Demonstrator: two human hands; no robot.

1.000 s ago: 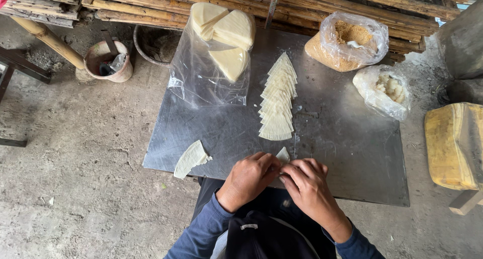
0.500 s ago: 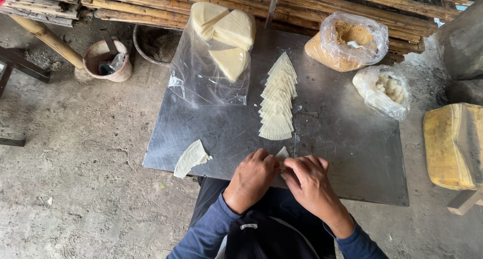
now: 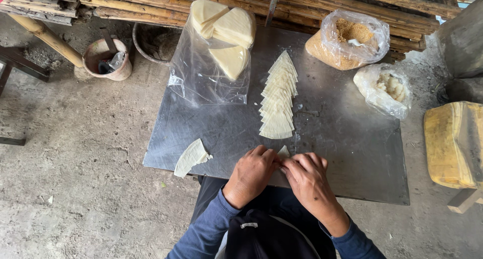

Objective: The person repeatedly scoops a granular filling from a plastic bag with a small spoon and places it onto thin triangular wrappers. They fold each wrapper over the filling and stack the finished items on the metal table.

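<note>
**Two hands pinching a pale wrapper at the near edge of a steel tabletop**

The grey metal tabletop (image 3: 342, 153) fills the middle of the view, standing on a rough concrete floor (image 3: 75, 153), with a stack of wooden poles (image 3: 151, 2) along its far side. To the right sits a yellow plastic jerrycan (image 3: 453, 143).

On the far left part of the tabletop lies a clear plastic sheet (image 3: 201, 83) carrying three large pale wedge-shaped stacks of wrappers (image 3: 226, 32). Far right, an open clear bag (image 3: 347, 37) holds coarse brown crumbs; just beside it, nearer the right edge, a smaller clear bag (image 3: 382, 88) holds whitish lumps. On the floor to the left, a clay-coloured pot (image 3: 106, 60) holds dark scraps and a bit of crumpled plastic, and a dark round basin (image 3: 153, 42) sits beside it, partly under the tabletop.

Down the middle runs an overlapping row of folded triangles (image 3: 278, 100). A single loose wrapper (image 3: 191, 157) lies at the near left corner.

At the near edge, the left hand (image 3: 251, 174) and the right hand (image 3: 308, 181) meet, fingertips closed together on a small folded wrapper (image 3: 284, 151), whose tip shows just above them. Each grip is pinched tight on it.
</note>
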